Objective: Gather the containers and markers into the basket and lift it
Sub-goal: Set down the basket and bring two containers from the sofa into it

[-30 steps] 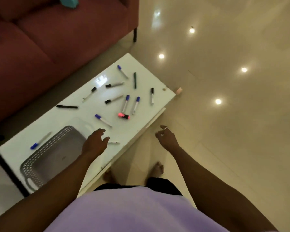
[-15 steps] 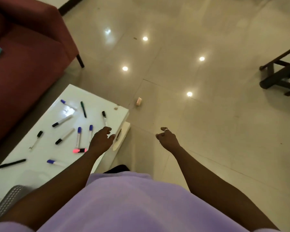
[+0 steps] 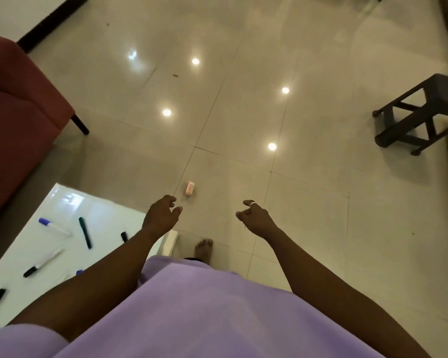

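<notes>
Since the earlier frames the view has swung right and away from the white table (image 3: 109, 218): the grey basket, seen at the table's near left end a second ago, is now out of sight, and only the table's far corner shows at the lower left. Most of the picture is glossy tiled floor (image 3: 308, 202) with ceiling lights mirrored in it. A dark stool (image 3: 422, 112) has come into view at the far right, and the red sofa (image 3: 18, 120) has slid to the left edge.

The left hand (image 3: 161, 218) hangs over the table's right corner, fingers loosely curled and apart, holding nothing. The right hand (image 3: 255, 218) hovers over bare floor, also half-curled and empty (a pale ring sits on one finger). The two hands are well apart.

The markers lie left of and nearer than the left hand, none touching it: a blue-capped marker (image 3: 53, 226), a dark green marker (image 3: 85, 235), a black-capped marker (image 3: 42, 263), and a black cap end (image 3: 124, 236) just beside the left forearm. A small pink block (image 3: 189, 188) lies on the floor just beyond the left hand.
</notes>
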